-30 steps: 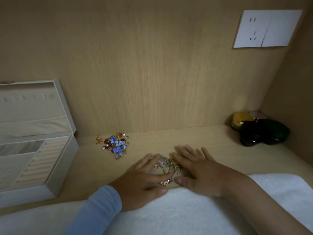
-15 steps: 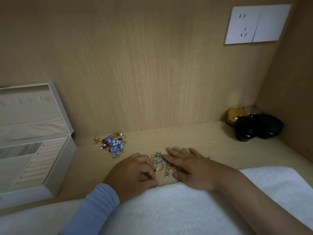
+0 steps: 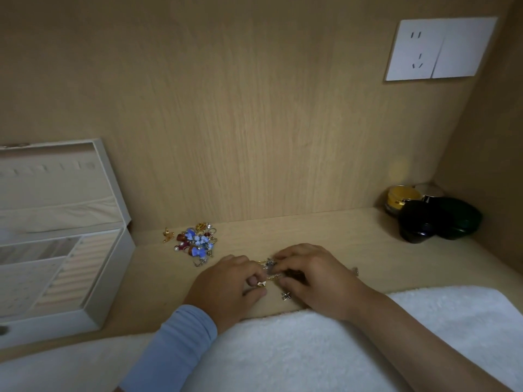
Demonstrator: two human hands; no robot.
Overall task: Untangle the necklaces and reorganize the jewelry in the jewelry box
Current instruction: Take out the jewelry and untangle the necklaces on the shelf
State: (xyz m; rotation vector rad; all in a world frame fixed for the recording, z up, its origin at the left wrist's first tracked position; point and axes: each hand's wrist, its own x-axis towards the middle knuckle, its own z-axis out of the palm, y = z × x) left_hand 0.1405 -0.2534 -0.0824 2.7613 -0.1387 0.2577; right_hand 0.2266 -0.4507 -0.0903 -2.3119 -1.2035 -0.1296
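Observation:
A small tangle of thin gold and silver necklaces (image 3: 270,268) lies on the wooden shelf between my two hands. My left hand (image 3: 229,287), in a light blue sleeve, has its fingers curled and pinches part of the tangle. My right hand (image 3: 314,275) curls its fingers over the other side and grips the chains. A small charm (image 3: 285,296) lies just below the tangle. A heap of blue, red and gold earrings (image 3: 198,241) sits further back left. The open cream jewelry box (image 3: 110,278) stands at the far left, its lid upright.
A white fluffy towel (image 3: 311,349) covers the front edge under my forearms. Dark round jars and a yellow one (image 3: 430,216) stand in the back right corner. A wall socket (image 3: 441,49) is high on the right. Wooden walls close the back and right.
Both hands went from lying flat over the tangle to curled fingers that pinch the chains. The hands drew closer together. A charm now lies loose below the tangle.

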